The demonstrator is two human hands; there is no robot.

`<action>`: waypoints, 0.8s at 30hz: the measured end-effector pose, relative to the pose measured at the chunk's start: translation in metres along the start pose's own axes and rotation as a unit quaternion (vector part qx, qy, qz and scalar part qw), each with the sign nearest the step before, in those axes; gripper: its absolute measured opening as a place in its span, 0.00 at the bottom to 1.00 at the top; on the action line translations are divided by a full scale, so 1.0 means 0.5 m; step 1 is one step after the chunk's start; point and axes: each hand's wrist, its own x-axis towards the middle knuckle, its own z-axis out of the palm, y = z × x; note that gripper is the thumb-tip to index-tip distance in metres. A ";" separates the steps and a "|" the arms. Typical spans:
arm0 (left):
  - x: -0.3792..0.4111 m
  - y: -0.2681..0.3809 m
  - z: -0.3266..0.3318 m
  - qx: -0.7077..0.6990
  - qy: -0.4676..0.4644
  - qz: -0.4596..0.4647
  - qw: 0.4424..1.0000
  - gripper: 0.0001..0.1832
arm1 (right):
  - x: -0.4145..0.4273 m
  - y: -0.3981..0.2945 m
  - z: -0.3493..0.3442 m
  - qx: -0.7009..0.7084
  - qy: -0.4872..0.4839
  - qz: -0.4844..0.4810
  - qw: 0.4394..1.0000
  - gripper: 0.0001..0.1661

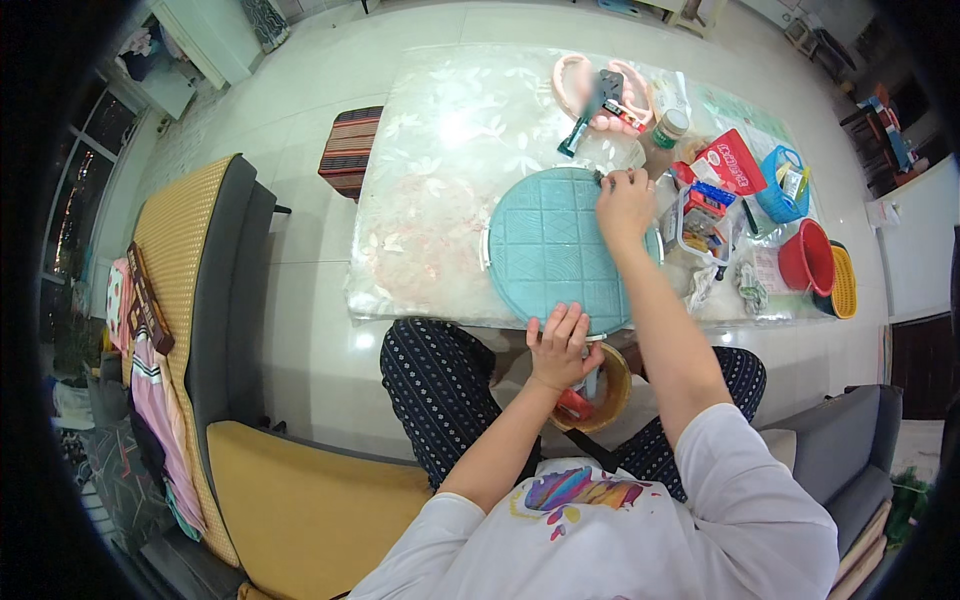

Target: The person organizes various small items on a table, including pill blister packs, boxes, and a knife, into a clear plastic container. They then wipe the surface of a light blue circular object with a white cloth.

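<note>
A round teal lid or tray (551,240) with a patterned grid surface and white clips at its rim lies on the table with a clear cover (420,180). My left hand (559,349) rests on its near edge, fingers spread over the rim and thumb by the near clip. At the far right edge, my right hand (628,202) has curled fingers on a small dark thing, too small to name. Below the near edge, between my knees, stands a round yellowish bin (619,390) with a red item inside.
Right of the lid are a clear plastic box (686,244) of packets, a lidded jar (670,129), a red pouch (726,163), a blue basket (766,187), a red bucket (806,259) and a yellow basket (845,281). A striped stool (352,150) stands left of the table.
</note>
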 end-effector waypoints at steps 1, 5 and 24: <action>0.003 0.003 0.001 -0.005 0.000 0.001 1.000 0.32 | 0.001 -0.020 0.006 0.016 -0.006 -0.010 1.000 0.07; 0.007 0.009 0.000 -0.002 0.001 0.006 1.000 0.32 | 0.001 -0.100 0.035 0.109 -0.079 -0.061 0.989 0.07; 0.012 0.007 0.005 -0.013 0.013 -0.003 1.000 0.31 | 0.025 -0.029 0.016 0.093 -0.046 -0.103 0.989 0.06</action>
